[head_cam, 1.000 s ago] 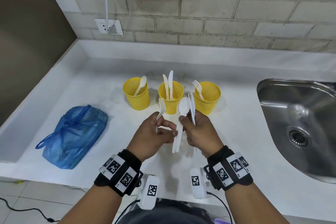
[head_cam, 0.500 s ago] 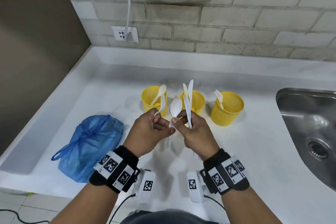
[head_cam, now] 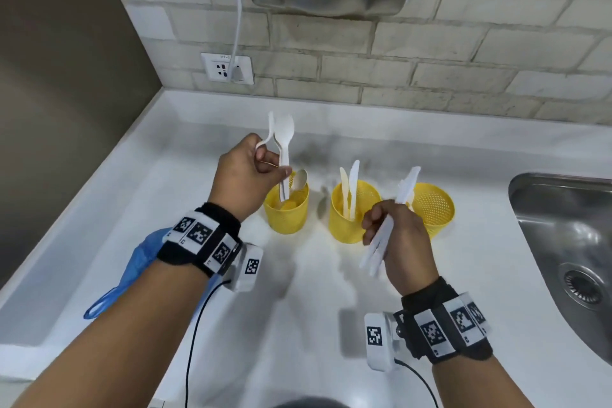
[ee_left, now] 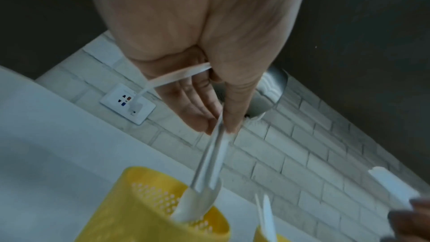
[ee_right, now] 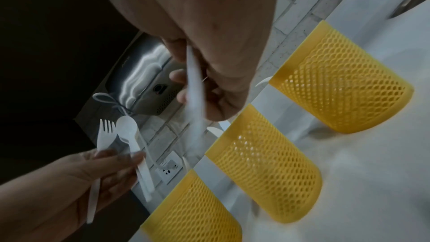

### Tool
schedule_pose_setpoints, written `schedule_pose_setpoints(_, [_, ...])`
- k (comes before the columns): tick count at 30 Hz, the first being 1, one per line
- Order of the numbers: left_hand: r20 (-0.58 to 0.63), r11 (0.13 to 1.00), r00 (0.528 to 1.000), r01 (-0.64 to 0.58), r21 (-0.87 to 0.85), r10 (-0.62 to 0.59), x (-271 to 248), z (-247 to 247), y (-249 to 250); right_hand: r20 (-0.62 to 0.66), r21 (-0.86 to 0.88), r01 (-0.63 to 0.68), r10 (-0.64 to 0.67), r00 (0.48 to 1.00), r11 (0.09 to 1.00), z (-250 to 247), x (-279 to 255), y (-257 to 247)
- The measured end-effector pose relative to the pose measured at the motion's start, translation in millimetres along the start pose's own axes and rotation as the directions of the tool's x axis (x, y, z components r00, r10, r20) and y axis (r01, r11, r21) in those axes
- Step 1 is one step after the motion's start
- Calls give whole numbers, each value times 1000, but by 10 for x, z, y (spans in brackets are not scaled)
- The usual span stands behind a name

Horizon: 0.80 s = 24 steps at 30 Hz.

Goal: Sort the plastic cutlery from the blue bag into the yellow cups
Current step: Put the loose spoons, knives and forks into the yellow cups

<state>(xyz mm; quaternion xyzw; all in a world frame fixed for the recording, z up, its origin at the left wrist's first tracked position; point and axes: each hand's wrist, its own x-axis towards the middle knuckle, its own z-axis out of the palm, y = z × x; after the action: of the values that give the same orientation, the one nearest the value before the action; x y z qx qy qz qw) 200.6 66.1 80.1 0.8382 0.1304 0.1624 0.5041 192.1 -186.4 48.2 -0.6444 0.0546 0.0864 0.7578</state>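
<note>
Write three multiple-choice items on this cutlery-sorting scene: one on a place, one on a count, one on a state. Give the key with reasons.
1. Where is the blue bag?
A. in the sink
B. on the counter, left of the cups
C. inside a cup

2. How many yellow cups stand on the counter?
A. two
B. three
C. four

3. What is the left hand doing?
A. resting flat
B. holding a spoon and a fork
C. gripping the bag

Key: 1 B, the bag shows behind the left wrist. 2 B, left cup, middle cup, right cup. 3 B, the right wrist view shows both pinched.
</note>
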Motion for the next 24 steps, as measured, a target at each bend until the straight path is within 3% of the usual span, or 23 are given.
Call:
schedule_pose_setpoints(6, [32,985,999,11,171,-17,43,204,-235,39,-323,238,-238,970,916,-70,120,-263])
schedule_pose_setpoints(11, [46,955,999,0,298,-15,26,295,-414,37,-358,292,-299,954,887,-65,347,-363])
schedule_pose_setpoints(15, [48,930,999,-18,366,0,-8,311,-449,78,-510,374,-391,917,774,-65,507,-398])
schedule_pose_setpoints(19, [-1,952,998,-65,299,68,-65,318,-488,128,-659,387,-410,903,645,-36,622,-387])
schedule_pose_setpoints(24, [141,960,990,-21,280,-19,-160,329,-479,216,-744,399,-372,903,535,48,705,-256])
